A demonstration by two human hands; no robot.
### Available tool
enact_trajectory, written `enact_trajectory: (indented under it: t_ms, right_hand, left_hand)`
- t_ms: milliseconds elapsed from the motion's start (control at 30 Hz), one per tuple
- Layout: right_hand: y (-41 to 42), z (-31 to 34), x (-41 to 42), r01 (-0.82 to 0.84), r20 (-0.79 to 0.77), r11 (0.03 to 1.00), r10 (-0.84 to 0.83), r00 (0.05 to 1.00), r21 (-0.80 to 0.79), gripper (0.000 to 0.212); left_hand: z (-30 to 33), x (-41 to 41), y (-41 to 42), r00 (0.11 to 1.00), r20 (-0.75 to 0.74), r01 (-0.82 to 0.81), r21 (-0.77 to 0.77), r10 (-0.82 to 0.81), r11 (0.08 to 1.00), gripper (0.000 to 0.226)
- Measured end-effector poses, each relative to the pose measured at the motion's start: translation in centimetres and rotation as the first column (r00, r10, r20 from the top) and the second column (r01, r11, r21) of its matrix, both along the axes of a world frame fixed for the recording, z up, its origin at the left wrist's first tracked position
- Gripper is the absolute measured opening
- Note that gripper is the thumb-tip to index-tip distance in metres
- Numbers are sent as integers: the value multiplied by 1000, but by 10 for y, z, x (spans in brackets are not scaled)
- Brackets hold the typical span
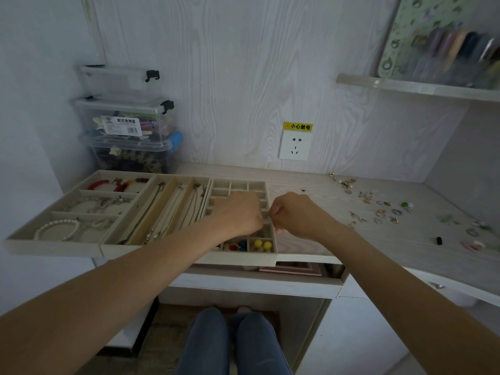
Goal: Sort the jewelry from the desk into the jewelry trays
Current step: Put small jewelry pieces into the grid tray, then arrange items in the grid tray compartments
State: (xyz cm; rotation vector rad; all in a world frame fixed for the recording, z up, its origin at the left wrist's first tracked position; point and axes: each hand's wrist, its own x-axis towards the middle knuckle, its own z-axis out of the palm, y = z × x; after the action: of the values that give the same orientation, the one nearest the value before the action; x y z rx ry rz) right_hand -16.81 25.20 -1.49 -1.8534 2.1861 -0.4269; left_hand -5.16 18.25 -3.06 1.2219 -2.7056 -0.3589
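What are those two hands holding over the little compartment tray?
It cannot be told: both the left hand and right hand have curled fingers meeting over the compartment tray, but they hide whatever is pinched.

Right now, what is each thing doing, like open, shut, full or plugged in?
Left hand: curled over the small-box tray.
Right hand: curled, pinching something tiny.
Small-box tray: open, mostly empty.
Necklace tray: open, holding chains.
Top plastic box: lid shut.
Wall socket: nothing plugged in.

Three clear boxes [127,125] sit stacked in the corner, a white plug socket [295,145] is on the wall
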Motion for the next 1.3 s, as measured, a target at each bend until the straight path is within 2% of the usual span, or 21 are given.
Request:
enact_trajectory:
  t_ms: [200,300,433,533,667,800,900,1133,1200,1233,1267,1300]
  right_hand:
    - [5,3,-12,-5,21,999,6,1000,-46,24]
    - [1,2,-31,70,36,994,-67,997,-80,27]
    - [-19,-5,-73,221,41,967,-218,975,-127,37]
    - [-37,-17,-105,329,100,939,-320,942,-99,51]
    - [-68,-34,-133,374,147,927,-366,919,-34,59]
    - [-97,-47,-148,438,150,895,-423,894,-88,41]
    - [-109,-48,-152,425,178,898,-403,898,-110,24]
    - [-117,-51,-154,393,195,913,-368,909,-110,15]
    - [-113,-46,-151,371,265,925,-340,902,-77,13]
    - [-109,-43,-148,361,365,929,-311,878,-78,10]
    - [-102,-38,-144,355,517,931,-265,814,-82,7]
    - [-95,-32,-138,347,673,933,-199,712,-91,5]
  left_hand:
    - [18,-5,1,997,-66,45,46,-42,998,17]
    - [29,-14,-2,987,-147,75,92,-61,993,18]
    - [40,-45,-17,967,-221,159,146,-124,976,30]
    - [37,-79,-36,963,-233,183,181,-138,966,40]
    - [22,-127,-70,980,-174,142,266,-97,953,46]
    - [6,-159,-98,995,-90,70,304,-45,950,37]
    - [-2,-171,-108,995,-93,67,321,-40,945,27]
    - [-1,-171,-114,991,-132,58,421,-2,905,28]
    - [2,-163,-114,986,-169,73,477,10,876,24]
    - [5,-156,-113,980,-199,95,485,4,869,23]
    - [9,-148,-111,971,-240,124,480,-6,868,20]
    - [13,-139,-109,958,-287,157,466,-20,871,15]
